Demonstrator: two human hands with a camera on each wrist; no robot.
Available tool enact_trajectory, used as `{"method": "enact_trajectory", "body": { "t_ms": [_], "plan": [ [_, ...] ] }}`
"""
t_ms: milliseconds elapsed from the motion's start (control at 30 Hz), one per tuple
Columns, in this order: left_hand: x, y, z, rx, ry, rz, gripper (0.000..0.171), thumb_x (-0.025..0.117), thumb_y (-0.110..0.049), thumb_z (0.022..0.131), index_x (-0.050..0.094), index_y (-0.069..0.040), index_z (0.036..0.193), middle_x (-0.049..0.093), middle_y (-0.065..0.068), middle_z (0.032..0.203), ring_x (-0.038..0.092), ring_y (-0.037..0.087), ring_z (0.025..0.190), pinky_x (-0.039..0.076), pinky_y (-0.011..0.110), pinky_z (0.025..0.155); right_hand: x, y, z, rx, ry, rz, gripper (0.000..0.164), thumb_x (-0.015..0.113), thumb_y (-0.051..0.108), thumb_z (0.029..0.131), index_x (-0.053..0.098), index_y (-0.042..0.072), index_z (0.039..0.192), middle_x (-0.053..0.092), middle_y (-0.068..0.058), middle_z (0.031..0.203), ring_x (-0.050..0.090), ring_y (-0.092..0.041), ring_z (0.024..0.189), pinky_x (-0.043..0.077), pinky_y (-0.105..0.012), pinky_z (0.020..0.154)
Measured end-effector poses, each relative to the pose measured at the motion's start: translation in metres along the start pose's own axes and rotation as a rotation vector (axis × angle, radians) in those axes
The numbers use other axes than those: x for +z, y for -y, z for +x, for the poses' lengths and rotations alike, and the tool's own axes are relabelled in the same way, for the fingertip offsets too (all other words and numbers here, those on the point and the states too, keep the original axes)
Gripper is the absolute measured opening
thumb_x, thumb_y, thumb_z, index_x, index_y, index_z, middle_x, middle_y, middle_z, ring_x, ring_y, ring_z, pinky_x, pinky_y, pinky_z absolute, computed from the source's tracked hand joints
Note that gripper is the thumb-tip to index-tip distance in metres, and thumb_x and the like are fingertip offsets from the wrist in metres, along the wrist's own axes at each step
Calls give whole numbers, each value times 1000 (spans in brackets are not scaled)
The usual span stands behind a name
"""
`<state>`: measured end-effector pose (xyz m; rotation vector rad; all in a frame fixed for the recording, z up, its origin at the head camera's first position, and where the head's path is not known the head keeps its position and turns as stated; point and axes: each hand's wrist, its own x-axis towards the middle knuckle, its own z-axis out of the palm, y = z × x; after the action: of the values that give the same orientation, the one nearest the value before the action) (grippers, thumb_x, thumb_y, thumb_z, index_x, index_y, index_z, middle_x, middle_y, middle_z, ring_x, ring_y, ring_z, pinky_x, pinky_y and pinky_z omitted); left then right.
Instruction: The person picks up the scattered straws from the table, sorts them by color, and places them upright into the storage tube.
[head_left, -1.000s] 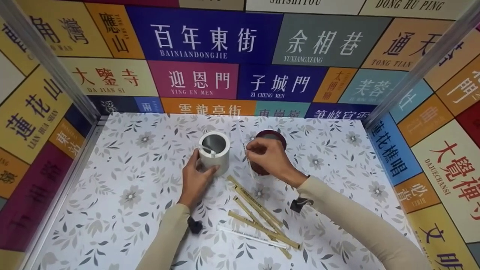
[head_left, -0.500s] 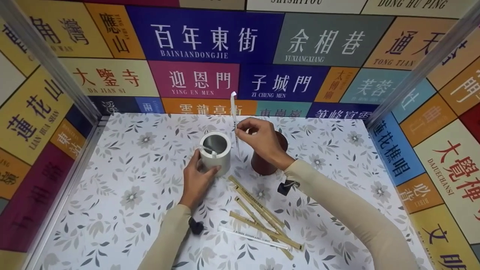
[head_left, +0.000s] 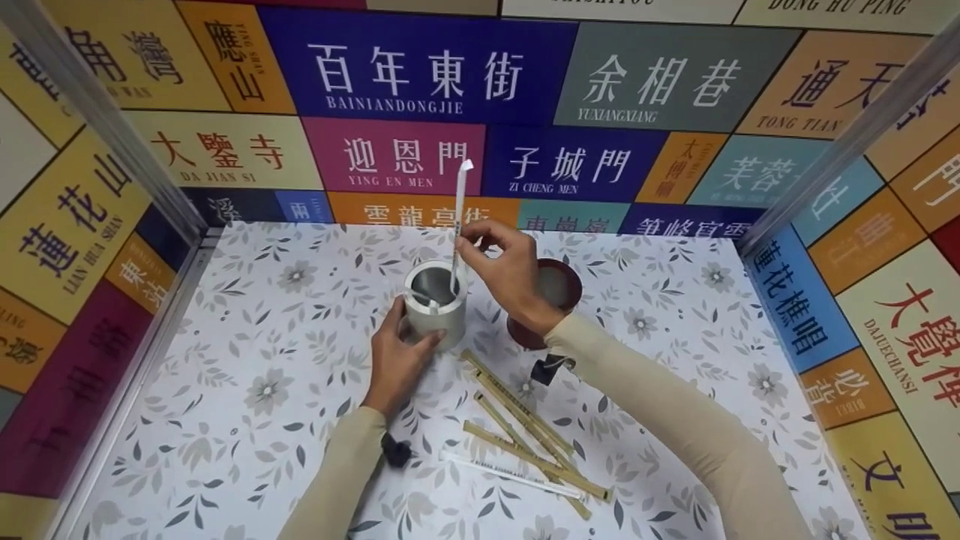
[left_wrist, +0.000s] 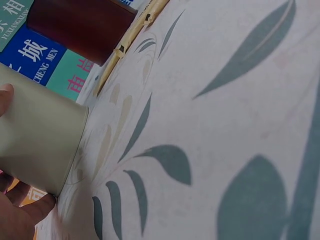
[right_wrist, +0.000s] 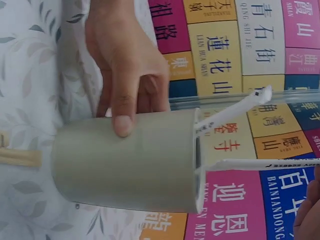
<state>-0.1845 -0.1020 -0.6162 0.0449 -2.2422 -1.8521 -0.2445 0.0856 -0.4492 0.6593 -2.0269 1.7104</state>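
On the table stands a pale grey-green cup (head_left: 441,324), open end up. My left hand (head_left: 399,361) holds it from the left, thumb and fingers around its side. A white paper-wrapped straw (right_wrist: 232,111) leans inside, its end poking past the rim. My right hand (head_left: 504,262) pinches another white wrapped straw (head_left: 460,199) between thumb and fingertips. That straw is nearly upright, with its lower end inside the cup's mouth. Just beyond my right wrist is a dark red-brown cup (head_left: 525,334), partly hidden by the hand.
Several kraft-brown wrapped straws (head_left: 517,403) lie crossed on the flowered tabletop (head_left: 262,322) in front of the cups. One white wrapped straw (head_left: 510,474) lies among them. Sign-printed panels (head_left: 420,60) wall the table at the back and both sides.
My right hand has moved left from beside the red-brown cup, bringing the white straw upright and into the pale cup's mouth. My left hand keeps its hold on that cup.
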Motion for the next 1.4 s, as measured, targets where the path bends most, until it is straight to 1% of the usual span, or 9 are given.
{"method": "enact_trajectory", "body": {
  "t_ms": [100,200,300,533,733,900,1033,1267,1400],
  "plan": [
    [0,0,1,14,-6,5,98,96,-17,85,44,-6,168,58,16,160,60,33,144,46,43,123,3,-7,-2,8,-10,32,6,81,6,99,83,2,102,79,-8,98,68,-18,88,54,-30,81],
    [0,1,1,26,-9,28,96,96,-17,86,45,-5,167,58,17,160,59,35,145,47,45,122,7,-16,-13,66,32,24,6,81,7,99,83,4,103,79,-6,99,68,-17,90,53,-33,82],
    [-1,2,1,27,0,50,96,95,-19,88,44,-4,167,57,16,161,57,35,147,45,45,123,10,-25,-28,115,80,-8,6,82,7,99,84,4,104,80,-6,100,69,-16,93,53,-41,83],
    [0,3,0,18,10,45,96,95,-19,88,44,-9,169,56,14,163,57,34,147,44,46,124,7,-33,-55,120,121,-49,9,80,-4,97,81,-5,107,79,-16,99,69,-19,92,52,-57,82],
    [1,2,0,36,10,9,90,95,-20,88,50,-15,166,61,10,158,60,30,145,47,47,121,-15,-34,-82,126,172,-56,10,82,1,98,83,3,107,80,-7,100,69,-15,92,54,-50,80],
    [1,3,0,21,-2,-24,97,97,-19,86,45,-10,168,60,14,159,61,31,143,46,46,122,-38,-34,-111,166,238,-42,11,83,7,99,85,15,107,80,-2,101,70,-16,94,54,-42,78],
    [1,4,0,0,2,-37,100,97,-17,86,43,-8,169,58,15,161,60,32,145,44,45,124,-57,-31,-133,198,274,-30,13,83,8,100,85,16,109,80,-2,104,70,-18,96,55,-36,82],
    [-2,2,-1,1,10,7,96,96,-22,88,45,-10,168,58,13,161,60,35,145,46,47,122,-76,-29,-177,193,312,-69,19,84,2,97,84,18,108,80,-2,103,70,-17,91,58,-45,80],
    [-1,2,-1,0,9,10,96,96,-23,88,45,-10,168,58,13,161,58,36,146,44,48,124,-85,-27,-201,212,355,-51,23,82,2,98,83,21,110,80,-6,105,70,-19,91,58,-44,80]
  ]
}}
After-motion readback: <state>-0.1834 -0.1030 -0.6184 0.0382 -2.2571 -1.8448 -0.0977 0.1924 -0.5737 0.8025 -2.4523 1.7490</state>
